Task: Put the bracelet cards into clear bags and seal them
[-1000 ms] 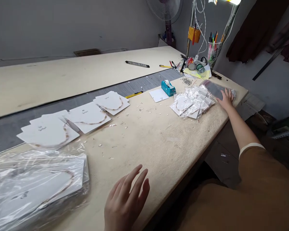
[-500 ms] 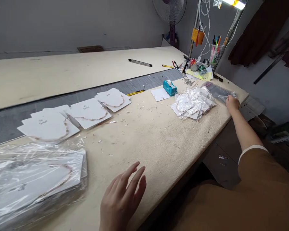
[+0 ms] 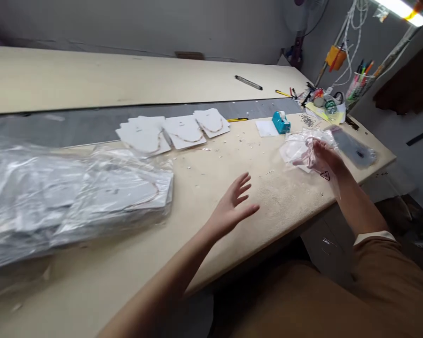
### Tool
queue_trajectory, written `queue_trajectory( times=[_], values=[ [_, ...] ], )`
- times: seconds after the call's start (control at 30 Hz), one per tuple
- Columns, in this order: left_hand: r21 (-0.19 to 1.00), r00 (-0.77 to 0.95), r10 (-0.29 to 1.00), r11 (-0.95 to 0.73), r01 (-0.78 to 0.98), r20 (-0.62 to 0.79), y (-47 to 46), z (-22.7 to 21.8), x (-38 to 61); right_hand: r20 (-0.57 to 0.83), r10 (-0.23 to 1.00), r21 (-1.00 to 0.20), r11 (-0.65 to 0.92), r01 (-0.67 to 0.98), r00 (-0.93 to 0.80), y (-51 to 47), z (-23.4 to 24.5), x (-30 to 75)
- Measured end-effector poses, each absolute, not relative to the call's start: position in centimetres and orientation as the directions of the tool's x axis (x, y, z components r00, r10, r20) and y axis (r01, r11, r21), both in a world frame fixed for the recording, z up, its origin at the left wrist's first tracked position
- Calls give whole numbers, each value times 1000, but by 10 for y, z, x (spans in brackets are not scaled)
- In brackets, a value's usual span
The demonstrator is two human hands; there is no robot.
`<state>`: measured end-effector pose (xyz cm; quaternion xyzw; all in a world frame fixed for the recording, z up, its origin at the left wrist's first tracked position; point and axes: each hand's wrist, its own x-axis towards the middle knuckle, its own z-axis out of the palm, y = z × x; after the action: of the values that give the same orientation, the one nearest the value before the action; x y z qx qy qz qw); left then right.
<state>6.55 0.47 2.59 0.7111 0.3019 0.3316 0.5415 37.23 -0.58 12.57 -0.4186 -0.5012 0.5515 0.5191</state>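
My right hand point(image 3: 327, 154) is closed on a clear plastic bag point(image 3: 319, 172) with a dark recycling mark. The see-through bag hangs over a pile of wrapped white cards point(image 3: 291, 146) and partly veils it. To the right of that hand lies a stack of clear plastic bags point(image 3: 354, 146). My left hand point(image 3: 232, 206) hovers over the middle of the table, fingers spread and holding nothing. Beyond it, white cards with beaded necklaces point(image 3: 183, 131) lie fanned in three groups. A large clear plastic package point(image 3: 109, 188) of similar cards sits at the left.
A teal tape dispenser point(image 3: 281, 123) stands beside a white card point(image 3: 267, 128). Small beads or findings point(image 3: 307, 120) lie behind the pile. A yellow cutter point(image 3: 238, 119), a black marker point(image 3: 248, 82) and a pen cup point(image 3: 360, 85) are farther back. The table's front edge point(image 3: 285, 237) runs diagonally.
My right hand has drawn a plastic bag from the stack and moved left over the wrapped cards. My left hand has reached forward, fingers spread. The camera has turned left.
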Motion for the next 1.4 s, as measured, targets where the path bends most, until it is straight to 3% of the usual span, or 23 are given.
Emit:
queue_trajectory(
  times=[0.1, 0.17, 0.3, 0.37, 0.43, 0.5, 0.57, 0.6, 0.67, 0.8, 0.97, 1.07, 1.2, 1.3, 1.4],
  values=[
    [993, 716, 696, 30, -111, 59, 29, 26, 79, 36, 923, -974, -52, -219, -382, 3, 124, 337],
    [974, 651, 757, 101, -201, 56, 42, 29, 79, 50, 868, -970, -77, -232, -494, 12, 120, 325],
    [974, 301, 947, -44, -223, 112, 54, 45, 58, 138, 866, -990, 118, -71, -481, 36, 111, 321],
    [951, 95, 951, -282, -126, 295, 54, 57, 41, 201, 872, -942, 297, 157, -446, 53, 105, 326],
    [756, -5, 765, -635, 159, 644, 49, 67, 24, 256, 859, -796, 448, 408, -444, 78, 96, 331],
    [326, 180, 428, -849, 416, 885, 41, 70, 13, 283, 857, -619, 506, 601, -430, 109, 85, 336],
    [-44, 423, 164, -897, 440, 891, 29, 66, 10, 281, 884, -485, 468, 739, -375, 146, 73, 336],
    [-163, 506, 76, -897, 411, 859, 22, 61, 11, 272, 900, -437, 431, 790, -341, 165, 67, 334],
    [-272, 609, -13, -902, 335, 793, 5, 48, 19, 245, 923, -362, 371, 855, -297, 202, 59, 324],
    [-242, 759, -26, -955, 174, 651, -23, 19, 40, 158, 929, -303, 367, 880, -334, 263, 46, 287],
    [-57, 913, 57, -994, 88, 403, -28, -2, 50, 32, 913, -227, 403, 886, -407, 319, 33, 248],
    [-10, 921, 114, -992, 126, 371, -18, -1, 44, 7, 877, -195, 473, 859, -481, 344, 28, 237],
    [-82, 896, 221, -959, 272, 385, -1, 8, 32, 136, 822, -119, 567, 815, -552, 357, 32, 231],
    [-129, 842, 357, -889, 439, 405, 7, 12, 26, 209, 839, -13, 517, 856, -503, 343, 45, 229],
    [-28, 850, 405, -898, 439, 337, 10, 12, 25, 205, 870, -55, 469, 882, -449, 313, 63, 229]
  ],
)
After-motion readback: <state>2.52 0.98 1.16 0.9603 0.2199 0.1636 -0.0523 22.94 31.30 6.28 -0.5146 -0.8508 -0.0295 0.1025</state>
